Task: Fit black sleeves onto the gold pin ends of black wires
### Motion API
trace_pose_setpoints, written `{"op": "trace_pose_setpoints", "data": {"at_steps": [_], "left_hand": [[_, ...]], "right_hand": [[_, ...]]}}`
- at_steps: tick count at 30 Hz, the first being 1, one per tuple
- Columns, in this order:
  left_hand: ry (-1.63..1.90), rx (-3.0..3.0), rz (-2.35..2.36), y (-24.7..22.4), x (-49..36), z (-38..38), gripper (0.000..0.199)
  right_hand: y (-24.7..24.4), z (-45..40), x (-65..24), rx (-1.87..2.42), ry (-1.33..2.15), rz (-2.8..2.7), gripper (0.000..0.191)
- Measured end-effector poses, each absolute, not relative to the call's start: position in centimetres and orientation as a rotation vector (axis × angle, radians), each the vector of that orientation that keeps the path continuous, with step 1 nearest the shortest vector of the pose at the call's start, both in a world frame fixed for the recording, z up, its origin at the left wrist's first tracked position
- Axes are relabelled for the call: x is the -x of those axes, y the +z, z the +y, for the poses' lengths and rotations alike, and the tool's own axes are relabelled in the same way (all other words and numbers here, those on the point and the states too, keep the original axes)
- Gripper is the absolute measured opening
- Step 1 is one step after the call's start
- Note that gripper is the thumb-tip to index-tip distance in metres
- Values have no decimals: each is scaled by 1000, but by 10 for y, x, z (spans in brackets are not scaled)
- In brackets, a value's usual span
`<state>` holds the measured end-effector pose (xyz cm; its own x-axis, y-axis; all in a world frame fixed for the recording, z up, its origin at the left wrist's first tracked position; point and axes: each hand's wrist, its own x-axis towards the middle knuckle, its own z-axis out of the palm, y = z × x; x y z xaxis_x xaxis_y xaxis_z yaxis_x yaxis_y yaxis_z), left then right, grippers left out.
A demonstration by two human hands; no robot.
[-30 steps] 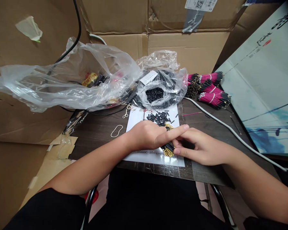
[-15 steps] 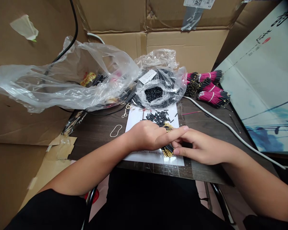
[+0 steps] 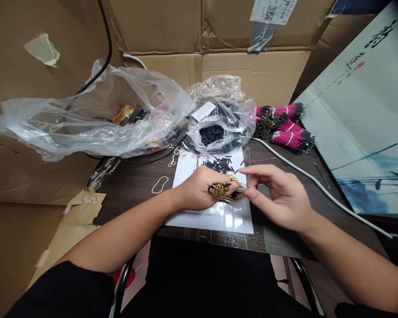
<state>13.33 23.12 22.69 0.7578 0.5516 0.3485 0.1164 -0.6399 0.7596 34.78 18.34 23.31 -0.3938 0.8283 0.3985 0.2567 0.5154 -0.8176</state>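
**We are clutching gold-tipped pins [image 3: 223, 191] in our left hand [image 3: 197, 190]**

From our head camera, we are looking down at both forearms over a dark tabletop [image 3: 132, 207]. Our left fingers are curling around the pins, which are fanning out toward the right, and the bundle hides parts of those fingers. Black sleeves cover the pins' far ends, though the tangle makes single pins hard to follow. Our right hand [image 3: 278, 196] is hanging open just beside the bundle, its fingertips [image 3: 248, 187] reaching toward the gold tips; we cannot tell whether they are touching.

Beneath our hands, a printed white sheet [image 3: 215, 223] is lying near the table's near edge, and its label line is running partly out of sight under the left hand. Loose black tubes [image 3: 219, 164] are scattered on its far end. Farther back, a clear bag of black tubes [image 3: 219, 128] is slumping against a crumpled plastic bag [image 3: 86, 126], whose contents we cannot make out clearly. Bundles of pink wires [image 3: 292, 137] are lying far right, a white cable [image 3: 318, 187] is curving along the right side, and a rubber band [image 3: 160, 184] is resting left of the sheet.
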Motion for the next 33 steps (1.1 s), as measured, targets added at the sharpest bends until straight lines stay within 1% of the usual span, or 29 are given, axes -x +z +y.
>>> {"op": "trace_pose_setpoints", "data": {"at_steps": [5, 9, 12, 14, 15, 16, 18, 21, 26, 33], "left_hand": [[402, -1595, 411, 236, -135, 226, 41], [238, -1143, 297, 233, -134, 223, 37], [173, -998, 270, 231, -134, 223, 40], [141, -969, 271, 231, -134, 224, 41], [121, -954, 269, 231, -134, 225, 41], [100, -937, 264, 231, -133, 226, 39], [73, -898, 264, 232, -133, 227, 34], [94, -869, 280, 233, -132, 228, 26], [127, -869, 311, 231, -131, 231, 14], [178, -914, 411, 227, -132, 234, 12]], "right_hand": [[231, 183, -344, 811, 496, -2154, 57], [228, 179, -341, 804, 356, -2230, 64], [227, 181, -344, 822, 290, -2259, 65], [226, 190, -351, 924, 244, -2234, 58], [225, 197, -355, 1003, 213, -2207, 50], [223, 205, -360, 1112, 195, -2179, 42], [216, 222, -371, 1264, 131, -2254, 33], [200, 244, -382, 1339, 122, -2455, 33], [187, 252, -382, 1355, 80, -2502, 28], [191, 251, -377, 1397, 77, -2511, 24]]}}
